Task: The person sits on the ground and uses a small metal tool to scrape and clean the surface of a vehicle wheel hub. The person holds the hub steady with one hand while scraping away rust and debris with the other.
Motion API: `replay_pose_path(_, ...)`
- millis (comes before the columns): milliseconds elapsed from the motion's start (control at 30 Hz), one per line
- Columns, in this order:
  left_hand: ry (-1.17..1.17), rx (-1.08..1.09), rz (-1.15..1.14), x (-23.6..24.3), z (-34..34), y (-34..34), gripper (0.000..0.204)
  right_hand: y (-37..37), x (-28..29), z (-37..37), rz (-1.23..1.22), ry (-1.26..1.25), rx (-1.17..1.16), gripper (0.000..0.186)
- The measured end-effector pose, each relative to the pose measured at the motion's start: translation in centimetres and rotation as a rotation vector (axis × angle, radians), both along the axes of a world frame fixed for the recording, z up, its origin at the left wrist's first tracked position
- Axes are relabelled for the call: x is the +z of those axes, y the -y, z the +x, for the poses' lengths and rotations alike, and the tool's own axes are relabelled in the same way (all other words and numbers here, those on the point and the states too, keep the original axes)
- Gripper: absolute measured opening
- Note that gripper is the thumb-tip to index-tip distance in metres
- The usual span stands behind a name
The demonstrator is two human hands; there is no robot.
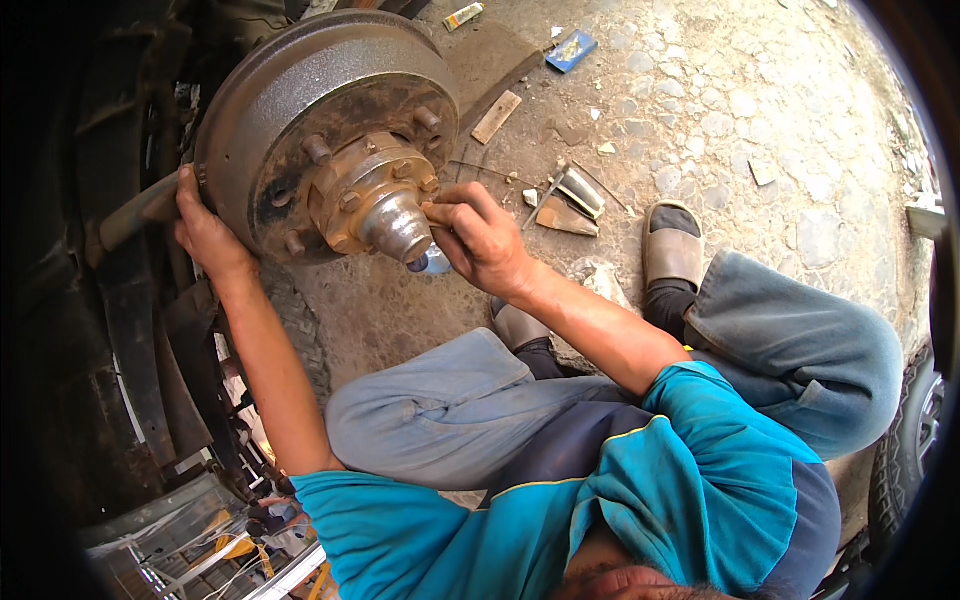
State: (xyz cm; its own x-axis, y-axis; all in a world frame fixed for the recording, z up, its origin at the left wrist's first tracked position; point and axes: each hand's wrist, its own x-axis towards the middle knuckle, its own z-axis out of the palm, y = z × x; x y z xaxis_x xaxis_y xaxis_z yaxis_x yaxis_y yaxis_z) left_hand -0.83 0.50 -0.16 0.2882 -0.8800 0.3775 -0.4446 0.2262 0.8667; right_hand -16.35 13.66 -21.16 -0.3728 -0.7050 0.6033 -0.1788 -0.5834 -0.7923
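A rusty brake drum (325, 95) with wheel studs fills the upper left, mounted on the vehicle. From its middle sticks out a hub (370, 185) ringed with bolts, ending in a worn, shiny metal nose (396, 226). My left hand (212, 232) grips the drum's near-left edge, some of its fingers hidden behind it. My right hand (487, 240) is closed beside the hub nose, fingertips curled and pressed together against its right side. Whatever the right fingers pinch is too small or covered to make out. A bluish, clear object (436, 260) shows just under the nose.
On the stony ground lie a blue flat box (571, 51), a wooden block (496, 118), a small tube (463, 16) and several metal tools and pieces (575, 205). Dark vehicle parts (150, 330) line the left. A tyre (905, 440) stands at the far right, beside my bent knee.
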Motion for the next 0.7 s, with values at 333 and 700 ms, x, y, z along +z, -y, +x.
replay_pose_path(333,0.023,-0.015,-0.039,-0.2,0.7,0.1,0.048,0.2,1.1,-0.3,0.004,0.080,-0.045,0.027)
replay_pose_path(700,0.047,-0.030,-0.017,0.0,1.3,0.5,0.048,0.4,0.8,-0.2,-0.028,0.030,-0.080,0.029)
